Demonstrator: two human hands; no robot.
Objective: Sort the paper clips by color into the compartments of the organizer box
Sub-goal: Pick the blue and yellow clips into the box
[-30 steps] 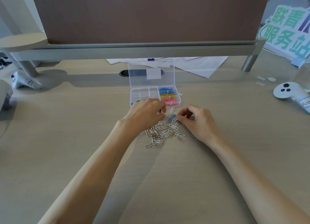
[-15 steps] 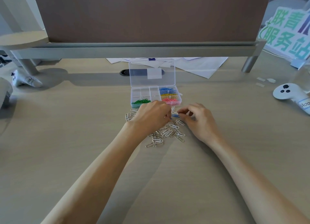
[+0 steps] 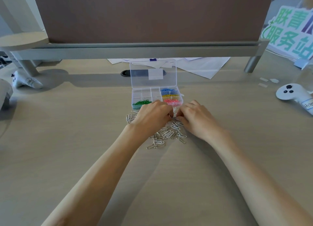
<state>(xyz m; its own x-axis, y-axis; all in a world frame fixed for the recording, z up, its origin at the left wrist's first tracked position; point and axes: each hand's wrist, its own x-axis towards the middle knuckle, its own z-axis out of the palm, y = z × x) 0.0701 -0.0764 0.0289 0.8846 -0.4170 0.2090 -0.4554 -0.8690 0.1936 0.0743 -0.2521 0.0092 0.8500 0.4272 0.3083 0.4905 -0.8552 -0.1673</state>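
A clear organizer box point(image 3: 133, 97) stands with its lid point(image 3: 152, 73) raised. Green clips point(image 3: 141, 102) lie in its front left compartment. On the right side are blue point(image 3: 167, 90), yellow point(image 3: 170, 95) and pink clips point(image 3: 171, 101). In front of the box lies a pile of silver paper clips point(image 3: 167, 134). My left hand point(image 3: 152, 115) hovers over the pile's far left part with fingers curled under and its fingertips hidden. My right hand point(image 3: 196, 117) meets it fingertip to fingertip, thumb and fingers pinching at a clip on the pile's far edge.
A white controller point(image 3: 291, 93) lies at the right edge and another point(image 3: 25, 81) at the left. Loose papers point(image 3: 203, 66) lie behind the box under the grey partition rail point(image 3: 135, 49). A cable hole point(image 3: 125, 73) sits left of the lid.
Both hands have drawn together over the pile's far edge. The blue clip seen between them earlier is no longer visible. The green clips, hidden by my left hand a second ago, now show.
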